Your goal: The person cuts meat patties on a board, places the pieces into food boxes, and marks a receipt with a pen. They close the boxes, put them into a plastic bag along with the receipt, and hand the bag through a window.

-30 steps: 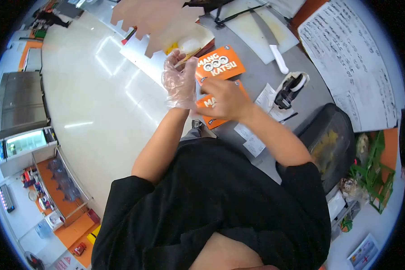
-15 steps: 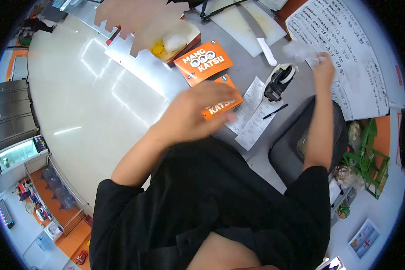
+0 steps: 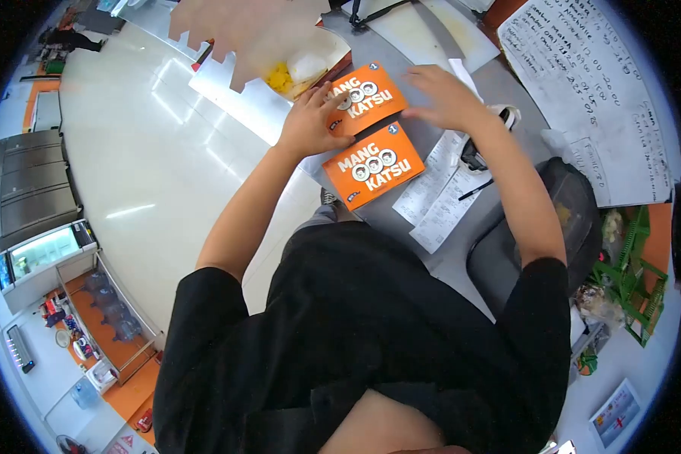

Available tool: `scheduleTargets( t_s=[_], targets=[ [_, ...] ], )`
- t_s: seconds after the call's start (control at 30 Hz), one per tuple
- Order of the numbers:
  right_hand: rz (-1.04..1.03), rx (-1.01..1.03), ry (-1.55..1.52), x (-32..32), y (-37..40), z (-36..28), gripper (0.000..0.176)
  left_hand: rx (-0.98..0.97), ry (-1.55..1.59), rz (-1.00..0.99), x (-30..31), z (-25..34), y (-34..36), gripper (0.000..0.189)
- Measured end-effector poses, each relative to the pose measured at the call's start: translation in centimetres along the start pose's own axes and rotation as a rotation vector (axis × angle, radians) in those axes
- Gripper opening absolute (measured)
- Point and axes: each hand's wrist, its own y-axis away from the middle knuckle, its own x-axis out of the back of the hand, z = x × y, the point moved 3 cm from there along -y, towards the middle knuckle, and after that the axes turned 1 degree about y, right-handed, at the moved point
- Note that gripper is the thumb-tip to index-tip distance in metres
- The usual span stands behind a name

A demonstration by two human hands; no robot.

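Note:
My left hand (image 3: 314, 125) is at the left end of the upper orange box (image 3: 371, 106), printed "MANG KATSU". Its fingers are spread, one over the lid and the thumb by the lower edge. My right hand (image 3: 445, 98), slightly blurred, hovers just right of that box, fingers apart and holding nothing. A second matching orange box (image 3: 378, 170) lies closed on the counter, nearer my body. Beyond my left hand stands an opened box (image 3: 340, 51) with yellow food and a white wrapped lump (image 3: 308, 66) inside.
Printed receipts (image 3: 431, 219), a pen (image 3: 475, 189) and a black device (image 3: 473, 157) lie right of the boxes. A knife partly hidden by my right hand rests on a white cutting board (image 3: 390, 32). A black bag (image 3: 575, 204) and a handwritten whiteboard (image 3: 605, 91) are at right.
My right hand has let go of the clear plastic, now near the whiteboard, and swung left toward the upper box. My left hand moved from over the lower box to the upper one.

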Motion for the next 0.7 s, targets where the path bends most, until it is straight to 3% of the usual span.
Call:
scheduleTargets(
  t_s=[0.17, 0.27, 0.6, 0.7],
  targets=[
    [-0.139, 0.372, 0.227, -4.7, -4.7, -0.5, 0.089, 0.036, 0.033, -0.038, 0.8, 0.4, -0.6, 0.098],
    [-0.15, 0.436, 0.212, -5.3, -5.0, -0.4, 0.087, -0.016, -0.009, -0.013, 0.7, 0.2, -0.9, 0.095],
    [-0.173, 0.493, 0.28, -7.3, -5.5, 0.8, 0.068, -0.15, -0.117, 0.0, 0.7, 0.0, -0.3, 0.073],
    [-0.369, 0.377, 0.23, -5.1, -5.7, -0.5, 0.068, -0.171, -0.127, -0.042, 0.7, -0.2, -0.3, 0.069]
  ],
)
